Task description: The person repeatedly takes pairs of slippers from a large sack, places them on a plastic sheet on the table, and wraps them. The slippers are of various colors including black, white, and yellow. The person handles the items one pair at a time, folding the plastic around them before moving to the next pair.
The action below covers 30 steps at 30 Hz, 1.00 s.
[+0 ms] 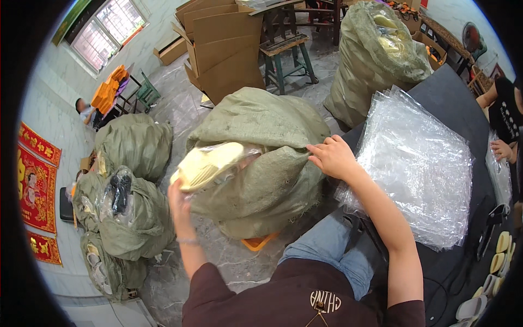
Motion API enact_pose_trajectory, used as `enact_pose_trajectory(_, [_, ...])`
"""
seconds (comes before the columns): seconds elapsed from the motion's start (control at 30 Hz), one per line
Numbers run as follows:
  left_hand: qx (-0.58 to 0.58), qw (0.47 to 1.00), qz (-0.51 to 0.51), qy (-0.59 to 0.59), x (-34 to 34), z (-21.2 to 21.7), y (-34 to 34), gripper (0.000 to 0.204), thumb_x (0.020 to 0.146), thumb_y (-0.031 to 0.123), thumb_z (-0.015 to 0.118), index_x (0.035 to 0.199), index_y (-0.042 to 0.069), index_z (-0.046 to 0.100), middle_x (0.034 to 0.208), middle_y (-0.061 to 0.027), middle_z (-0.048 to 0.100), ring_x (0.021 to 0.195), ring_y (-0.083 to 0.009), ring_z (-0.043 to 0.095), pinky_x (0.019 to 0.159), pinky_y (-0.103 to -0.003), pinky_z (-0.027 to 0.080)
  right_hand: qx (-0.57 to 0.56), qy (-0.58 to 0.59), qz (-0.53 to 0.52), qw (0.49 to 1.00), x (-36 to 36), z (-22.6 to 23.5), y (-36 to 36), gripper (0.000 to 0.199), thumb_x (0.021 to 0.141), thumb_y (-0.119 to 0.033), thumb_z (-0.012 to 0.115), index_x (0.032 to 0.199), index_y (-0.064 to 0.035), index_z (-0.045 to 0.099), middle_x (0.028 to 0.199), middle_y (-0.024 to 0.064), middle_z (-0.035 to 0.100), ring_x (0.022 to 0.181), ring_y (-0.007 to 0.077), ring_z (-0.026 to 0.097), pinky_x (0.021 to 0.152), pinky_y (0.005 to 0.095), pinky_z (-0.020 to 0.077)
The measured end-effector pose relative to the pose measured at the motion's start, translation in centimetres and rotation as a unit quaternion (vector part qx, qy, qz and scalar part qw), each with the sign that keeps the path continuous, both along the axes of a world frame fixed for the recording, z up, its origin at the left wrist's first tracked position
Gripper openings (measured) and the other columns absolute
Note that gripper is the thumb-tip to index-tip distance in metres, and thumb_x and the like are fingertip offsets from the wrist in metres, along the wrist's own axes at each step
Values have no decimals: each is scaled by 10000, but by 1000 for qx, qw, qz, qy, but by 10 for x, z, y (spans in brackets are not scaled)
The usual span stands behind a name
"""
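Note:
My left hand [179,197] is closed around a pale yellow slipper [210,166] wrapped in clear plastic, a little blurred by motion. It hangs at the left side of a large olive woven sack [256,191] that stands in front of me. At the sack's mouth, my right hand [333,158] pinches the fabric edge between thumb and fingers. The folds of the sack hide most of what is inside. A stack of clear plastic bags [414,169] lies beside my right forearm on a dark table.
More olive sacks [133,218] with bagged footwear crowd the left. Another full sack [376,65] stands at the far right. Behind are cardboard boxes [226,49] and a green-legged stool [289,60]. Several slippers [498,253] line the lower right, near another person's hand [502,151].

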<state>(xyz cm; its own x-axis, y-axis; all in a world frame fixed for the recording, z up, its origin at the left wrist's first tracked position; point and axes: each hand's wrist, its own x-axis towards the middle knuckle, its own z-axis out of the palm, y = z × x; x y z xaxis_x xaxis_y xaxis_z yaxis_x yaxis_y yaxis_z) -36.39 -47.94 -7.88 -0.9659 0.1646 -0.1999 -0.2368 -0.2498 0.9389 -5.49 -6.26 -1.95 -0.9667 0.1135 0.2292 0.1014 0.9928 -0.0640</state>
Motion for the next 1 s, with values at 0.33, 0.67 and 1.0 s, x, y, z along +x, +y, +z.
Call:
enact_pose_trajectory(0.33, [205, 969, -124, 63, 91, 212, 30, 366, 927, 153, 505, 1243, -29, 477, 1181, -163, 592, 1029, -254, 613, 855, -411, 532, 98, -56, -19, 993, 9, -7, 2, 521, 870, -306, 539, 1379, -246, 442, 931, -10, 649, 926, 187, 551, 871, 369, 356])
enact_pose_trajectory(0.67, [214, 884, -415, 34, 226, 166, 337, 243, 905, 201, 563, 1101, 59, 543, 1025, -63, 598, 958, -153, 561, 842, -313, 454, 69, -15, 9, 997, -6, -28, 5, 397, 883, -292, 502, 1255, -171, 569, 916, 38, 655, 933, 217, 561, 894, 404, 370])
enact_pose_trajectory(1.0, [-89, 838, -107, 528, 212, 126, 306, 655, 827, 172, 655, 1372, -20, 347, 1425, -220, 352, 1356, -347, 291, 1109, -397, 231, 126, -37, 0, 991, 5, 3, -4, 383, 833, -342, 603, 1116, -84, 617, 1022, 49, 635, 982, 209, 565, 954, 400, 373])
